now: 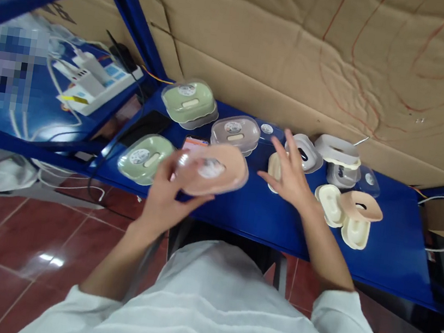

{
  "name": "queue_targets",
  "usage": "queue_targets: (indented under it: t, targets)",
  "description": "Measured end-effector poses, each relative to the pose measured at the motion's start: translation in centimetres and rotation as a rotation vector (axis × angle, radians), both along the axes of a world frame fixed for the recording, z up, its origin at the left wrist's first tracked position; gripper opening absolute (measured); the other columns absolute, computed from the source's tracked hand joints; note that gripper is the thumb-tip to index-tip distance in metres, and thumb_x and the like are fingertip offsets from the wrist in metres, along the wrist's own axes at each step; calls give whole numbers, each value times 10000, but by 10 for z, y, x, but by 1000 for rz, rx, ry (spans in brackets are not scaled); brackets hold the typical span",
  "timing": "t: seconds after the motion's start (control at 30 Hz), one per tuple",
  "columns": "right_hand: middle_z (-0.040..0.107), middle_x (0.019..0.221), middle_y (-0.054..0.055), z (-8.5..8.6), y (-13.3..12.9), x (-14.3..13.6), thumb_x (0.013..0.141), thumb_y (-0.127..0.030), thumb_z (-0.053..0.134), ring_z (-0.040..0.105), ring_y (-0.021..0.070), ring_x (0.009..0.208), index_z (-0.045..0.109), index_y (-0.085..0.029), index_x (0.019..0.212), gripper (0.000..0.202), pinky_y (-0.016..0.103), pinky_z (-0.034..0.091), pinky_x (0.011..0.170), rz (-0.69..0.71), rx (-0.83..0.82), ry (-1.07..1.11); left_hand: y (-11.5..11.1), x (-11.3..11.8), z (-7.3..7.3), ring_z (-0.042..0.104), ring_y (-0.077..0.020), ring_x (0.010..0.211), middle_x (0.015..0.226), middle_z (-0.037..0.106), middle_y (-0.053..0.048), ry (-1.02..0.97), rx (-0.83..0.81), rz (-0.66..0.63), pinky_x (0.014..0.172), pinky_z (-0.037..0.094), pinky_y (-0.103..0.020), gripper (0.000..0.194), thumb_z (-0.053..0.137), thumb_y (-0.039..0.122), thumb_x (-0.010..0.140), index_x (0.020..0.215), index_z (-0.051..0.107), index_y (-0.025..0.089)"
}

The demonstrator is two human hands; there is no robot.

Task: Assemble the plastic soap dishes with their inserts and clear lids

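My left hand [166, 197] grips a pink oval box [227, 173] with a clear cover and a round label, raised over the blue table's front edge. The box is a little blurred. My right hand [289, 170] is empty with its fingers spread, above a small cream tray [273, 171]. Behind the held box lies a mauve box [230, 133] under a clear cover. A green covered box [146, 160] rests left of my left hand, and another green box [187, 101] sits behind it. A grey-white piece [305, 153] with a dark slot is behind my right hand.
Cream trays [330, 205] and a peach shell [360, 206] lie on the blue table [397, 241] at right, near stacked grey shells [338, 150]. A phone [195, 145] lies behind the held box. A power strip [92, 93] and cables are at left. Cardboard [255, 44] stands behind.
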State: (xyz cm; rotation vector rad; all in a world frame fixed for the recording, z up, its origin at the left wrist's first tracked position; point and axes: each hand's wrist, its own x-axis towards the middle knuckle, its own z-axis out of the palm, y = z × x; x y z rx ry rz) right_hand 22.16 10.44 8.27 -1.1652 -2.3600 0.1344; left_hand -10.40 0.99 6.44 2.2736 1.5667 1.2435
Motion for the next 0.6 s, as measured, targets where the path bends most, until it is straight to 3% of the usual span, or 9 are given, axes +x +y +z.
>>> queue_targets:
  t: [0.13, 0.23, 0.3, 0.4, 0.6]
  targets:
    - [63, 1815, 78, 11, 88, -57, 833, -504, 871, 59, 420, 1667, 160, -332, 1723, 1152, 719, 72, 1315, 201, -49, -192, 43, -29, 23, 510, -372, 1455, 1549, 466, -116, 0, 122, 224, 1230, 452, -569, 768, 850, 508, 863, 1533, 540, 294]
    - [265, 1760, 145, 12, 118, -85, 716, -472, 947, 234, 451, 1612, 241, -281, 1705, 1229, 705, 163, 1292, 296, -151, -366, 73, -33, 33, 514, -356, 1448, 1529, 473, -121, 12, 146, 270, 1239, 441, -557, 778, 833, 521, 873, 1542, 527, 269]
    - [398, 1679, 180, 14, 114, -90, 672, -411, 968, 379, 449, 1529, 291, -246, 1687, 1231, 659, 310, 1242, 291, -181, -439, 89, -27, 34, 522, -353, 1443, 1517, 485, -141, 23, 128, 266, 1232, 449, -540, 787, 840, 514, 865, 1542, 523, 269]
    - [448, 1622, 211, 19, 83, -77, 689, -334, 948, 444, 452, 1467, 302, -202, 1679, 1189, 623, 422, 1165, 264, -158, -464, 110, -8, 28, 534, -359, 1434, 1527, 478, -163, 48, 56, 218, 1209, 469, -530, 805, 843, 510, 861, 1546, 502, 261]
    - [276, 1747, 185, 18, 21, -29, 751, -378, 938, 284, 461, 1596, 205, -259, 1718, 1219, 667, 329, 1253, 195, -196, -414, 141, 43, 7, 523, -394, 1421, 1517, 472, -195, 165, -157, 153, 1156, 488, -541, 722, 812, 449, 913, 1511, 497, 199]
